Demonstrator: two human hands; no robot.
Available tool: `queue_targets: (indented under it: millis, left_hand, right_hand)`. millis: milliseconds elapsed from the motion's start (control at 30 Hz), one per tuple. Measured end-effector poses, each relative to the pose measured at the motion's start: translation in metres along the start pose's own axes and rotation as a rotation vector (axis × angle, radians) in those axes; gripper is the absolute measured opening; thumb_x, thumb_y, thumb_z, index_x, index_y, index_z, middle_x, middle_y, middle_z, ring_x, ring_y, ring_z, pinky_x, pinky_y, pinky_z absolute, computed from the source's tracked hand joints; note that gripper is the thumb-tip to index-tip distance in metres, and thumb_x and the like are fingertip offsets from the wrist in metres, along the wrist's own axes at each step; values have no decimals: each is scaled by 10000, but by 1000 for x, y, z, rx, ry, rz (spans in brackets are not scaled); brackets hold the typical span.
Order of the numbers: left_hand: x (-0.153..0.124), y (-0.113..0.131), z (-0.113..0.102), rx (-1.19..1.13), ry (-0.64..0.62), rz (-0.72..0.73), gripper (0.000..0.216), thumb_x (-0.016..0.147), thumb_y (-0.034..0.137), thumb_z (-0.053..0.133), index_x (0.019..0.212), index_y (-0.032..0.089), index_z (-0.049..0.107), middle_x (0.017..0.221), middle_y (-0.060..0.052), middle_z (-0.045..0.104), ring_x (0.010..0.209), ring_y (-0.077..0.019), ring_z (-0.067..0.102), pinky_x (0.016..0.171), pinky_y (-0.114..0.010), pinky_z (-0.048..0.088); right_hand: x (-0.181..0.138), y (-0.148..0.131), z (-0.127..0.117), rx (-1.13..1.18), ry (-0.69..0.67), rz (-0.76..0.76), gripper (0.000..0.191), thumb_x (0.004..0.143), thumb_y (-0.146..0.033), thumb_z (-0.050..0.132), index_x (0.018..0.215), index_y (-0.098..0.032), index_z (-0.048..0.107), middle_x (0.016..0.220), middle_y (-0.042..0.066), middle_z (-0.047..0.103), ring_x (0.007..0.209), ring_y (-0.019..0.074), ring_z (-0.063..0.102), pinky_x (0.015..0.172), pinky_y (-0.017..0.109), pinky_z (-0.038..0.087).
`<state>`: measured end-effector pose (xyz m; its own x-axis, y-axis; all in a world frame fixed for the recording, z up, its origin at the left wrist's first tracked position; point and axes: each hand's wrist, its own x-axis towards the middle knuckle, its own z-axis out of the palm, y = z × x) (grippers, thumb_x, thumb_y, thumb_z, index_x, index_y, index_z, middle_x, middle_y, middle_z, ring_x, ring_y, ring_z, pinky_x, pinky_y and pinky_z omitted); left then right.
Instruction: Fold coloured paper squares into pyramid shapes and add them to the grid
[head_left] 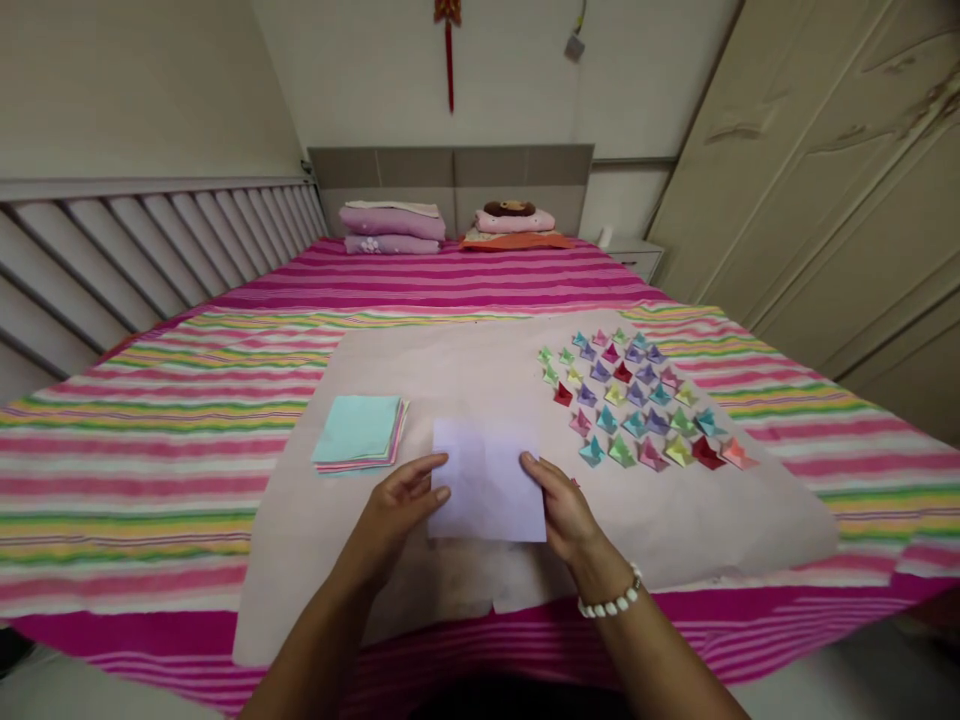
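Note:
A flat, square sheet of lilac paper is between my hands, facing me. My left hand grips its left edge, with the thumb and forefinger lying over the front. On the right edge, my right hand pinches the sheet, thumb on top and the other fingers hidden behind it. A white bead bracelet circles my right wrist. To the left lies a stack of coloured square paper, light blue on top. Several small folded paper pieces in many colours stand in rows to the right.
A large pale sheet covers part of the striped bed under the papers. Folded bedding and a second pile rest by the headboard. A slatted rail runs along the left; a wardrobe stands right.

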<state>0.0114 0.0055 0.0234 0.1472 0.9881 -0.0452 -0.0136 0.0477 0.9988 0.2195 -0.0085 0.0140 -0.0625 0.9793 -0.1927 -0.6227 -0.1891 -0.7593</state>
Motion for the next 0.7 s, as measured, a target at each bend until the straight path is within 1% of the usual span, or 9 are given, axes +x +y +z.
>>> queue_targets:
  millis: [100,200,300,367,467,533,600,667,700]
  left_hand:
    - [-2,-1,10,-35,-56,2,443,635,301,779,1064,222,699,1110,-82,700,1097,-253,606,903,-380,506]
    - [-3,1,16,7,-6,34,431,641,286,770,1061,213,705,924,-50,713,926,-213,634,798,-333,530]
    - [-5,7,15,33,33,61,434,656,291,759,1078,212,697,769,-7,674,790,-177,627,715,-303,534]
    - [-8,11,13,31,45,68,429,655,282,759,1073,211,695,721,9,658,759,-169,630,711,-302,540]
    - [-14,17,12,3,15,58,472,625,250,783,1085,206,688,857,-31,709,873,-206,657,771,-332,557]
    - [-18,19,11,-23,-42,30,525,620,247,789,1129,209,667,1022,-70,715,971,-239,657,815,-361,561]
    - [-21,20,11,-20,-75,23,559,614,249,793,1154,213,654,1132,-89,694,1026,-265,650,840,-389,564]
    - [-23,20,10,10,-68,48,560,591,230,802,1135,218,666,1173,-89,683,1051,-277,645,857,-401,563]
    - [-24,21,9,27,-59,65,549,582,221,804,1116,222,676,1166,-84,687,1049,-277,647,857,-399,564]
  right_hand:
    - [-5,-2,-2,-36,7,-4,273,676,-420,778,812,-190,718,736,51,711,794,248,663,689,356,520]
    - [-10,-4,-6,-111,23,-103,337,708,-375,769,995,-210,711,720,15,670,704,184,612,659,307,491]
    - [-18,-9,-11,-242,47,-261,586,755,-338,739,1305,-272,549,692,-37,593,640,125,537,640,257,457]
    - [-23,-12,-13,-299,33,-329,683,747,-318,748,1371,-313,473,763,-33,597,685,120,533,663,253,456]
    - [-31,-15,-13,-350,-65,-322,616,666,-244,807,1245,-309,607,818,-9,611,714,133,521,660,267,461]
    - [-34,-15,-11,-399,-107,-277,506,651,-207,812,1136,-272,684,656,-38,540,592,114,454,568,251,430]
    - [-36,-16,-8,-438,-101,-252,451,663,-196,803,1101,-248,706,520,-82,400,484,86,349,483,227,367]
    - [-37,-16,-5,-440,-88,-251,452,659,-186,803,1098,-239,709,486,-99,341,453,74,320,462,216,345]
    - [-37,-16,-5,-426,-88,-253,453,655,-183,805,1094,-240,709,493,-95,364,461,74,347,472,216,357]
